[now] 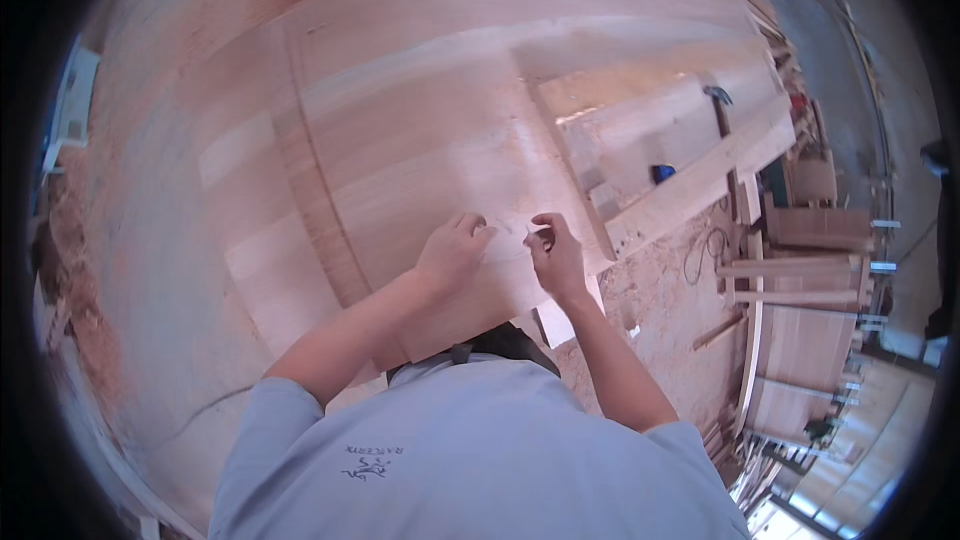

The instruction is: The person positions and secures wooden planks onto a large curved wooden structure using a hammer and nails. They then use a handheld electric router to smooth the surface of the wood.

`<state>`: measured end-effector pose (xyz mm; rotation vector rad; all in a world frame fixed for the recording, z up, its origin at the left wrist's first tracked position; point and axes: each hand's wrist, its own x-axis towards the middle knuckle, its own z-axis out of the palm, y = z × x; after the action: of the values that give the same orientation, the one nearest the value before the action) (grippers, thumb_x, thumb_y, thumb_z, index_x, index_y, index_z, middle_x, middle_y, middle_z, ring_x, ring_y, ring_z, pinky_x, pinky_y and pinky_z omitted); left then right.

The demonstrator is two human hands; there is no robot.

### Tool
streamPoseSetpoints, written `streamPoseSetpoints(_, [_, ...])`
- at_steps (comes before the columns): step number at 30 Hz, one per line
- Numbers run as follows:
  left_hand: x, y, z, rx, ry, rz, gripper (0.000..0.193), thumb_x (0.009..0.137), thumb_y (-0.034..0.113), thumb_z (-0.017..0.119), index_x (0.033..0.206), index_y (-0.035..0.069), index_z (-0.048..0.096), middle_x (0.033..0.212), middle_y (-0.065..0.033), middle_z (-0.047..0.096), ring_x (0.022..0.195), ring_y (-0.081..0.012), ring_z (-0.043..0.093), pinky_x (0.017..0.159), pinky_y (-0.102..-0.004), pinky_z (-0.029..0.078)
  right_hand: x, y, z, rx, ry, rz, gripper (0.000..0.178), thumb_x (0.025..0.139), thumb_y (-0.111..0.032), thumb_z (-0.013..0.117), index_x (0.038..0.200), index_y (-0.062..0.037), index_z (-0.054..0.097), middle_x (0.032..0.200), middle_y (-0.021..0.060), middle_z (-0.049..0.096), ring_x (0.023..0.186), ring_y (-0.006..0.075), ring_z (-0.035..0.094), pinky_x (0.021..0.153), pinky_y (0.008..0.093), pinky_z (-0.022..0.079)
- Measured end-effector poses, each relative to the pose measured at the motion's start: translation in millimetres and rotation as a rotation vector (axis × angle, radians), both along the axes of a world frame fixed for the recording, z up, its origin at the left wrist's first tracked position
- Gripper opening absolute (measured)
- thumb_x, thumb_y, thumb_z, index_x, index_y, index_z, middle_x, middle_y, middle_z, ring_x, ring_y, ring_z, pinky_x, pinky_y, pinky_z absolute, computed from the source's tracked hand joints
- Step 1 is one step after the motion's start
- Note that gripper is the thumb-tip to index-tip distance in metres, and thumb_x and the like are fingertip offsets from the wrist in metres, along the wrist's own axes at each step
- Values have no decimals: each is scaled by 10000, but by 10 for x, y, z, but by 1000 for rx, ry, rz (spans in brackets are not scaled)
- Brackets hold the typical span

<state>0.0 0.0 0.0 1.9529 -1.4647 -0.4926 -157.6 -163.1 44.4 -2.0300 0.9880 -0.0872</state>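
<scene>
Close together in front of my body, both hands are over a large pale wooden panel [400, 165]. My left hand [457, 248] has its fingers bent and drawn together at the tips. Just to its right, my right hand [556, 258] is closed in a pinch, thumb toward index finger. Between the two sets of fingertips is a small bright white patch [510, 234], perhaps a thin sheet like paper; glare and blur hide its edges. What each hand grips, if anything, is too small to name.
A hammer [719, 105] lies beyond the panel's frame opening at the right, with a small blue-and-black object [662, 173] nearer. Wooden panels in clamps [805, 360] stand at far right. A thin cable [706, 255] curls on the dusty floor.
</scene>
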Motion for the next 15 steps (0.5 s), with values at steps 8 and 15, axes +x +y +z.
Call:
streamPoseSetpoints(8, [-205, -518, -365, 2, -152, -128, 143, 845, 134, 632, 963, 78, 692, 1037, -110, 605, 1076, -291, 603, 876, -435, 514, -1475, -328, 301, 324, -191, -601, 205, 935, -82, 732, 1111, 23, 733, 904, 72, 736, 755, 128, 692, 682, 258, 580])
streamPoseSetpoints(15, [-208, -386, -164, 139, -309, 203, 125, 887, 99, 663, 998, 42, 649, 989, -155, 631, 965, -364, 637, 841, -479, 539, -2189, -821, 56, 376, -292, -552, 143, 996, -102, 682, 1093, 4, 679, 864, 68, 745, 749, 113, 670, 669, 249, 542])
